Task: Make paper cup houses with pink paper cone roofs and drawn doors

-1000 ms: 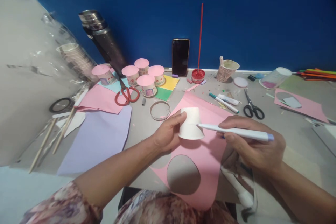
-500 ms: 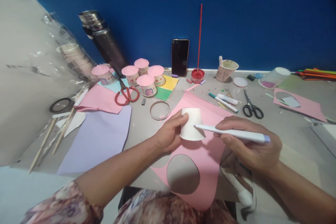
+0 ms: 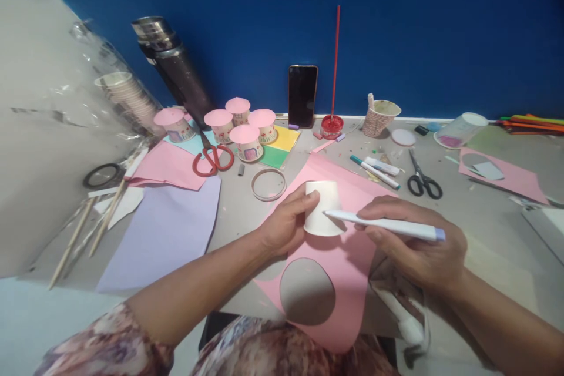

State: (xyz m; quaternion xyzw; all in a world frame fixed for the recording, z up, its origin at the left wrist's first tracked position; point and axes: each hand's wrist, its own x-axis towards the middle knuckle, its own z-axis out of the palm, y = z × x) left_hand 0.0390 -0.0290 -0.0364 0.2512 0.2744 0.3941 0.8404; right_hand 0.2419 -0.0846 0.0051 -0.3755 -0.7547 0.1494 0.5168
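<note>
My left hand (image 3: 284, 224) is wrapped round an upturned white paper cup (image 3: 322, 208) that stands on a pink paper sheet (image 3: 348, 264) with a round hole cut in it. In my right hand (image 3: 412, 244) I pinch a white marker (image 3: 388, 225) with a lilac end cap. Its tip touches the cup's side. Both forearms reach in from the bottom edge, over the table's front.
Several pink-roofed cup houses (image 3: 247, 142) stand at the back beside red scissors (image 3: 214, 160), a steel flask (image 3: 176, 70) and a phone (image 3: 303, 96). A tape ring (image 3: 268, 184), markers (image 3: 375, 169), black scissors (image 3: 423, 179), lilac paper (image 3: 163, 232) and wooden sticks (image 3: 74, 235) lie around.
My right hand has slid the marker a little to the left, so its tip now rests further onto the cup's side. My left hand holds the cup nearly still.
</note>
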